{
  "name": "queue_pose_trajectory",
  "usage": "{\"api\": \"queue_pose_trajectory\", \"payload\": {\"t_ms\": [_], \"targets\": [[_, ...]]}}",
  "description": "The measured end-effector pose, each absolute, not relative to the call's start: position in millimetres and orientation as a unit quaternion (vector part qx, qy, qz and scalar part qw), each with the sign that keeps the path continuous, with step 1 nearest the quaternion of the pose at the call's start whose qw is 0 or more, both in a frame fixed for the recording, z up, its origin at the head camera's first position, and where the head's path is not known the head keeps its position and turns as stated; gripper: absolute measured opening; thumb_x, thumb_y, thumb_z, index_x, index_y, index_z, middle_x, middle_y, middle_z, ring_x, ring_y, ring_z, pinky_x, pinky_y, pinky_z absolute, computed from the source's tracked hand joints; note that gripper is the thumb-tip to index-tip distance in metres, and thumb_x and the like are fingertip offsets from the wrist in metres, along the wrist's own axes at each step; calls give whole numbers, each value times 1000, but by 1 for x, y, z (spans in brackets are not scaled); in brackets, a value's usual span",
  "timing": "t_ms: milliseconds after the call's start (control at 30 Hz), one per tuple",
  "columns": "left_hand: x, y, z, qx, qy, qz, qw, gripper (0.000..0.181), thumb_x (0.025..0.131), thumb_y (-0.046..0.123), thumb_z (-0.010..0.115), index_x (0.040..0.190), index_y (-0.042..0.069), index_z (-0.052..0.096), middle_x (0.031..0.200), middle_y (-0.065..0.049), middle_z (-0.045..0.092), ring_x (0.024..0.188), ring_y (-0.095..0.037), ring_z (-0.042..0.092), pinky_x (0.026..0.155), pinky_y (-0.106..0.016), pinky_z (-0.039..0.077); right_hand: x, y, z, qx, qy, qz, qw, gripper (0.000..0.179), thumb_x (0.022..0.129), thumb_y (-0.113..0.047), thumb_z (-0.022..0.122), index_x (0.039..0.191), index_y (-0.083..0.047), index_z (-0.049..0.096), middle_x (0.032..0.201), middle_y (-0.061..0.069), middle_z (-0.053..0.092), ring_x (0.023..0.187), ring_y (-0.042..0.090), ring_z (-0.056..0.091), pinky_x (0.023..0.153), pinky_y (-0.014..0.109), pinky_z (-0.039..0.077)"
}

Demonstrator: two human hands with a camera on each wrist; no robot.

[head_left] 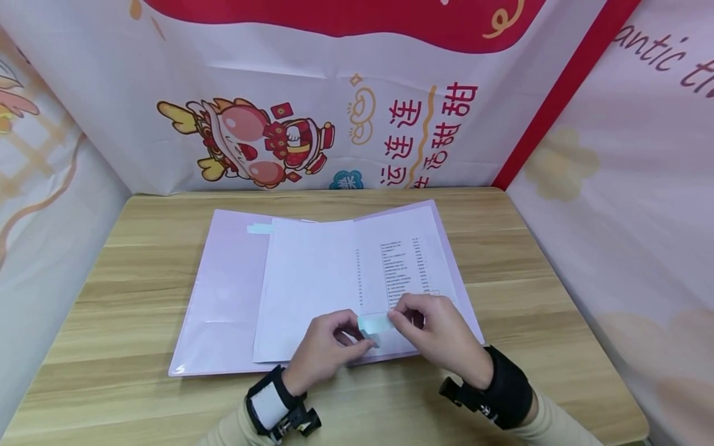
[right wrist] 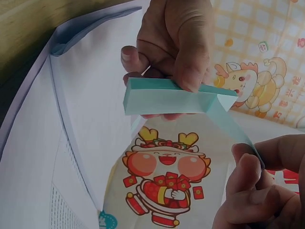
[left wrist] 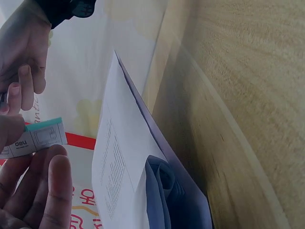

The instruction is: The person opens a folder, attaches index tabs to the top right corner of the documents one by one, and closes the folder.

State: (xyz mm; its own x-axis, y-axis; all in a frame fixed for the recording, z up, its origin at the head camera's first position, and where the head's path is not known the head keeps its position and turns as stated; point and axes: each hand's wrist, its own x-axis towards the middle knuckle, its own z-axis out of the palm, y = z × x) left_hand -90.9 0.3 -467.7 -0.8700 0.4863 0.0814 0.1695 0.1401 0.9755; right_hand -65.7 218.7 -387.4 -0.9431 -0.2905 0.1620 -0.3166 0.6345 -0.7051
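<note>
A pale green pad of sticky notes [right wrist: 162, 102], with "deli"-like print on its back in the left wrist view, is held by my left hand [head_left: 323, 347] between thumb and fingers. My right hand [head_left: 440, 328] pinches the end of the pad's top sticky note [right wrist: 231, 126]. That note slants away from the pad, its other end still joined to it. Both hands are over the lower edge of an open lilac folder [head_left: 223, 297]. Its white pages [head_left: 312, 279] lie spread, the right one bearing printed columns. A pale green tab [head_left: 260, 228] juts from the top left page edge.
The folder lies on a wooden table [head_left: 535, 310]. Printed cloth hangings [head_left: 312, 56] enclose the back and both sides. Black straps with small cameras are on my left wrist [head_left: 273, 402] and right wrist [head_left: 507, 390].
</note>
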Motion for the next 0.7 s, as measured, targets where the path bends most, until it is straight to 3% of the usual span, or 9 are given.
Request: {"api": "queue_pose_trajectory", "payload": {"t_ms": [300, 700], "targets": [[-93, 0, -468, 221, 717, 647, 134, 16, 84, 12, 84, 91, 9, 69, 91, -2, 73, 83, -16, 73, 74, -30, 61, -65, 221, -386, 167, -909, 381, 23, 25, 95, -7, 70, 75, -21, 65, 65, -14, 49, 58, 3, 46, 52, 22, 40], [-94, -3, -468, 231, 720, 640, 135, 18, 83, 9, 85, 91, 9, 69, 93, -2, 71, 83, -15, 72, 73, -30, 61, -62, 226, -379, 156, -911, 382, 24, 24, 96, -8, 69, 77, -21, 67, 66, -14, 51, 60, 4, 48, 53, 23, 40]]}}
